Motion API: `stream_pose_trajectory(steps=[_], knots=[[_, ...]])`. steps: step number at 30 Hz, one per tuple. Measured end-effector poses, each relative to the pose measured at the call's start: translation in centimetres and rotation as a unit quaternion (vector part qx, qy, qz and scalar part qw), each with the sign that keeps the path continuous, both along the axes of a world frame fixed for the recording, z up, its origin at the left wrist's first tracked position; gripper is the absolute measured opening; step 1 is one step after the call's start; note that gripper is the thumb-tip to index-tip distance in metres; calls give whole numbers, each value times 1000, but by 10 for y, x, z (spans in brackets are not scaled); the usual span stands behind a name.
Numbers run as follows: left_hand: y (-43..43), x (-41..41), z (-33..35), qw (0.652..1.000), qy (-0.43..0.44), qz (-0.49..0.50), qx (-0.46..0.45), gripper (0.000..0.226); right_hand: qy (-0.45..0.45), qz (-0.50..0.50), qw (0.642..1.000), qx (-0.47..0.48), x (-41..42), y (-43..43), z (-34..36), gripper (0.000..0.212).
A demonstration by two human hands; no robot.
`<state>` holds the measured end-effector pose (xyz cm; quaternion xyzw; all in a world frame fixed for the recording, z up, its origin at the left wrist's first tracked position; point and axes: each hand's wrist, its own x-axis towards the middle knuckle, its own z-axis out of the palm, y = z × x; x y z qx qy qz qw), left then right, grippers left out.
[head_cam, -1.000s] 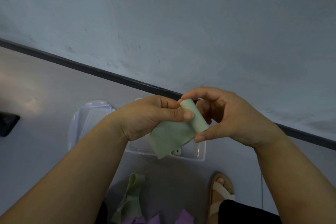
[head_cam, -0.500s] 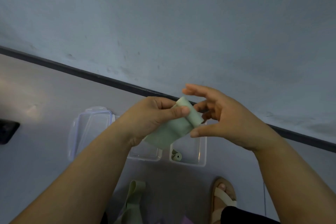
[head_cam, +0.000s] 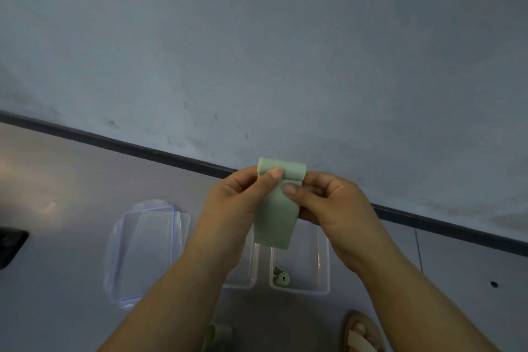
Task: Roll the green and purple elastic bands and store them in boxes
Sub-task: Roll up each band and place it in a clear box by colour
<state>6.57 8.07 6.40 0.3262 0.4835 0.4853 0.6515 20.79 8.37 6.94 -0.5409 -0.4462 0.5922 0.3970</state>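
So the person is holding a green elastic band (head_cam: 275, 217) up in front of them with both hands, well above the floor (head_cam: 71, 180). The top end of it is curled over into a short roll (head_cam: 283, 169), and the flat rest is hanging straight down from there, its loose bottom edge dangling over the boxes. The left hand (head_cam: 231, 206) is pinching the band right at the roll: its thumb (head_cam: 273, 175) is pressing on the front just under the rolled edge, and the other fingers are tucked behind the band, so I can't really see them. The right hand (head_cam: 335, 203) is gripping the right side, with its thumb (head_cam: 290, 189) lying across the flat front a bit lower than the left one, and its fingers (head_cam: 323, 190) are curling round the edge to the back. The two thumb tips are sitting close together, nearly touching. Down on the floor, two clear boxes are standing side by side. The right box (head_cam: 325, 266) is holding a small rolled band (head_cam: 281, 278), also green, near its front left corner. The left box (head_cam: 245, 284) is mostly hiding behind the left forearm, so no idea what's in it. A clear lid (head_cam: 143, 251) with a bluish rim is lying just left of them, another loose green band (head_cam: 217, 336) is poking in at the bottom edge, and a sandalled foot (head_cam: 363, 334) is showing at bottom right.
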Motion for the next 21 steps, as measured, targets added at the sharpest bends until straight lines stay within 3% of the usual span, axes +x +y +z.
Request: stream_pose_trajectory(steps=[16, 20, 21], knots=[[3, -5, -2, 999, 13, 13, 48, 35, 10, 32, 999, 15, 6, 3, 1, 34], [2, -4, -2, 998, 16, 6, 56, 35, 20, 23, 999, 24, 7, 2, 3, 20], [2, -3, -2, 998, 17, 3, 58, 35, 10, 17, 999, 36, 7, 2, 2, 25]])
